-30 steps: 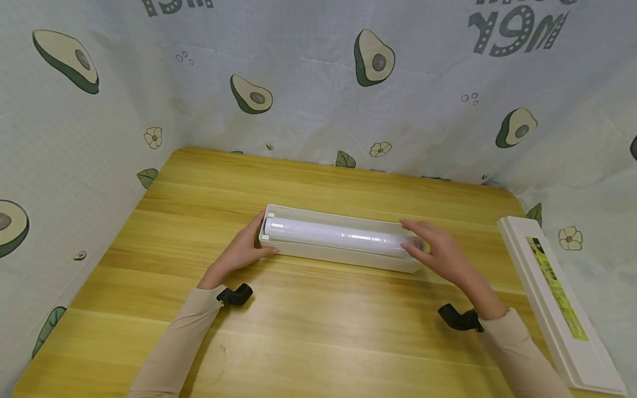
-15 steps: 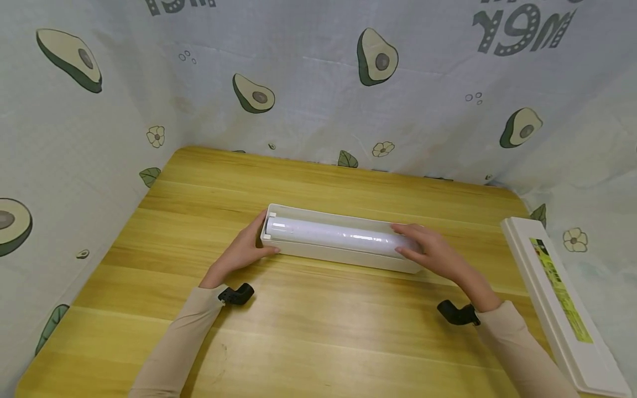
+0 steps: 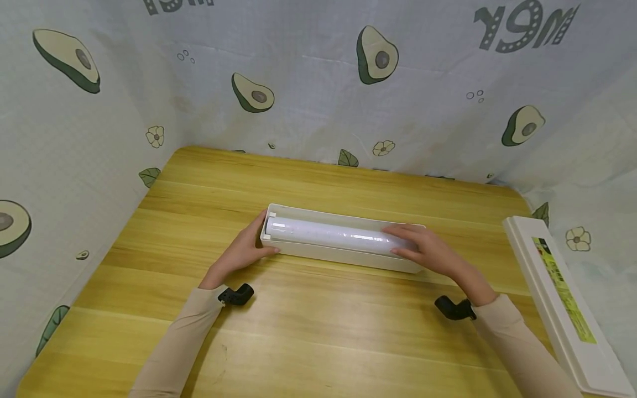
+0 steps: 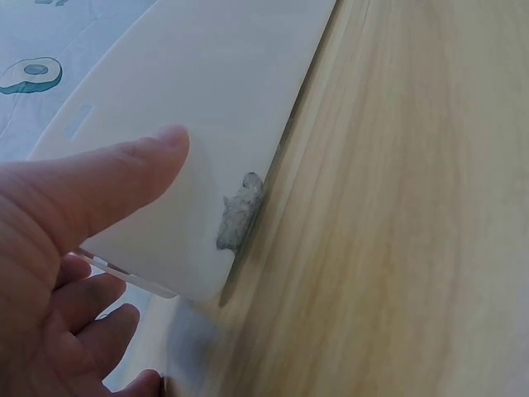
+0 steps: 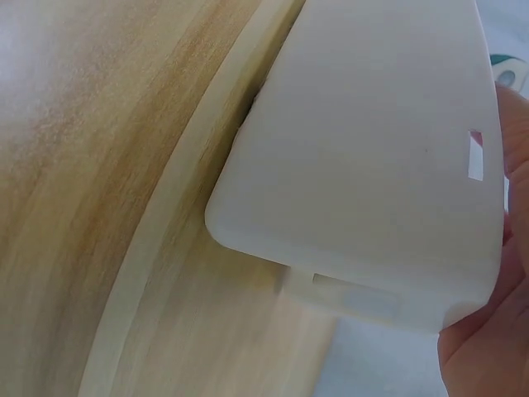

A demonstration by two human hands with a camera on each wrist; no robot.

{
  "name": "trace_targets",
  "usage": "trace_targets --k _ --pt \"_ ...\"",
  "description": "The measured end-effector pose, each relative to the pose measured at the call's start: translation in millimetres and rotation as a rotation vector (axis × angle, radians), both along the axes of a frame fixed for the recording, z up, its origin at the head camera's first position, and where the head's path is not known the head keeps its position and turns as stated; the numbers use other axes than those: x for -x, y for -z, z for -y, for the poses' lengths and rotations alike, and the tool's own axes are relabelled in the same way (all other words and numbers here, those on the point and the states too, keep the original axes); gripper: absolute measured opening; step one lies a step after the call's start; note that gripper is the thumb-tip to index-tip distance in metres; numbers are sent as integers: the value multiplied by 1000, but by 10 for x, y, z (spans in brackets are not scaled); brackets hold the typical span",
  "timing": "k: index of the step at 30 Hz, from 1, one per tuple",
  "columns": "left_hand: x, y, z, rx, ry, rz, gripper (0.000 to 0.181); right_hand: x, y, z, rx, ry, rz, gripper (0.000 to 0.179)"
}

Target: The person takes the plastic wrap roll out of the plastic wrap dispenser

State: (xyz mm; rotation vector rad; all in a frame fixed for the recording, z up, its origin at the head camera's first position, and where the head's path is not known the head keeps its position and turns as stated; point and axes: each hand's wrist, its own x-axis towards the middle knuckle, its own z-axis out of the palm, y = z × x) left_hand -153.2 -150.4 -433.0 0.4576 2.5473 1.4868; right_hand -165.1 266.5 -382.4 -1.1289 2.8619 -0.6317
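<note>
"Two hands, both occupied: my left hand (image 3: 244, 249) gripped the left end of a white box (image 3: 343, 257), thumb on the front wall and fingers curled round behind the end."

"And your other one?"

"My right hand (image 3: 428, 249) grasped a glossy pale roll (image 3: 328, 233) near its right end, thumb on the near side, fingers over the far side."

"Where did that roll lie?"

"Lengthwise inside the open box, which sat on the wooden table (image 3: 323, 337). A grey patch (image 4: 240, 213) marked the box's front, just beside my left thumb."

"What were you wearing?"

"Beige sleeves (image 3: 174, 342), with a black fitting (image 3: 236, 294) at each cuff."

"And farther off?"

"Well apart from the box, beyond my right arm, lay a long white panel (image 3: 554, 309) with a yellow-green label (image 3: 564, 293). Behind the table and at both sides hung a pale curtain (image 3: 308, 121) printed with avocados, leaves and flowers."
</note>
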Motion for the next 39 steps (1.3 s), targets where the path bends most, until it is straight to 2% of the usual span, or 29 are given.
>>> trace_targets --k 9,21,25,29,34,39 --pt "8 -1 4 3 0 13 98 79 52 32 8 -76 -68 51" --pt "11 -5 -2 15 -1 6 97 92 35 45 -3 -104 -54 50" --pt "-2 -7 -5 17 -5 9 97 85 47 54 11 -121 -74 51" --pt "-14 -11 -7 17 -10 14 97 70 56 60 26 -156 -168 51" --pt "-21 -7 -5 30 -7 5 97 54 40 59 47 -193 -324 41" --pt "-20 -10 -4 18 -3 5 97 37 -33 64 82 -201 -463 49"
